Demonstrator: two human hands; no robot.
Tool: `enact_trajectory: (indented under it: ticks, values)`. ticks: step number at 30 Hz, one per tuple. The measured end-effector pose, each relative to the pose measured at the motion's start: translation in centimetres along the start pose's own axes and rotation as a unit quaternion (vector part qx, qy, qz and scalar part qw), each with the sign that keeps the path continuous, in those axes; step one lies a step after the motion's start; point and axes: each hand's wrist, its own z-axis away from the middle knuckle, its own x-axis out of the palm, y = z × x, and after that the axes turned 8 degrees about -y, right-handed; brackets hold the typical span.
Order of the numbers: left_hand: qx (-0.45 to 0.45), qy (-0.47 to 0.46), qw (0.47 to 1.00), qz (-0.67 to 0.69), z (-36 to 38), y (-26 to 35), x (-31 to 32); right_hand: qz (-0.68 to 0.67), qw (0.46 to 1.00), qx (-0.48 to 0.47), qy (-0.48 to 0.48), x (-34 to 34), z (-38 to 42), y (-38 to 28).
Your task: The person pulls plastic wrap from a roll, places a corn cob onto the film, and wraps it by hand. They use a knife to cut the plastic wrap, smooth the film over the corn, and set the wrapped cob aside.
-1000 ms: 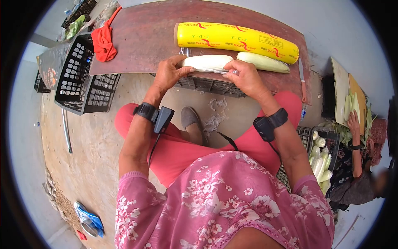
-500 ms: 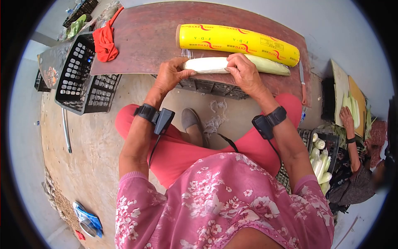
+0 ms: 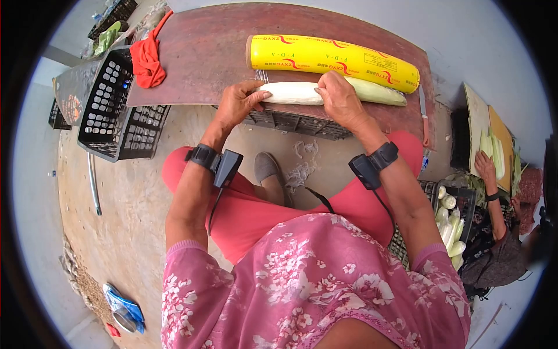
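A pale husked corn cob (image 3: 289,92) lies on the reddish-brown board (image 3: 203,52), partly covered in clear film. My left hand (image 3: 237,103) grips its left end and my right hand (image 3: 339,99) presses on its right end. Just behind it lies a big yellow roll of cling film (image 3: 334,55). A second cob (image 3: 378,92) lies to the right, partly hidden by my right hand.
A red cloth (image 3: 145,58) sits at the board's left edge, a knife (image 3: 423,107) at its right edge. Black crates (image 3: 110,104) stand left. A crate of cobs (image 3: 450,224) is at my right, where another person's hand (image 3: 483,166) works at a cutting board.
The cob has rolled slightly away from me toward the yellow roll, both hands moving with it. The other person's hand has shifted on their board.
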Motion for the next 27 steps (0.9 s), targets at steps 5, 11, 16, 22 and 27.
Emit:
enact_trajectory:
  ticks: [5, 11, 16, 22, 27]
  values:
    - [-0.013, 0.009, 1.0, 0.001, -0.3, -0.1, 0.0, 0.009, 1.0, 0.027, -0.003, 0.4, -0.3, 0.3]
    - [-0.026, 0.01, 1.0, 0.0, -0.2, 0.3, -0.1, 0.078, 0.995, -0.051, 0.022, 1.1, -0.7, 0.7]
    - [-0.039, 0.006, 0.999, 0.013, -0.4, 0.1, -0.2, 0.111, 0.991, 0.003, -0.068, 0.5, -1.1, -0.4]
    - [-0.067, 0.024, 0.997, -0.024, -0.9, 0.3, -0.2, 0.109, 0.992, 0.002, -0.056, 1.3, -1.9, 0.9]
    - [-0.111, 0.155, 0.98, -0.053, -1.1, -2.5, -1.4, 0.114, 0.991, -0.02, -0.062, 1.0, -2.1, 1.0]
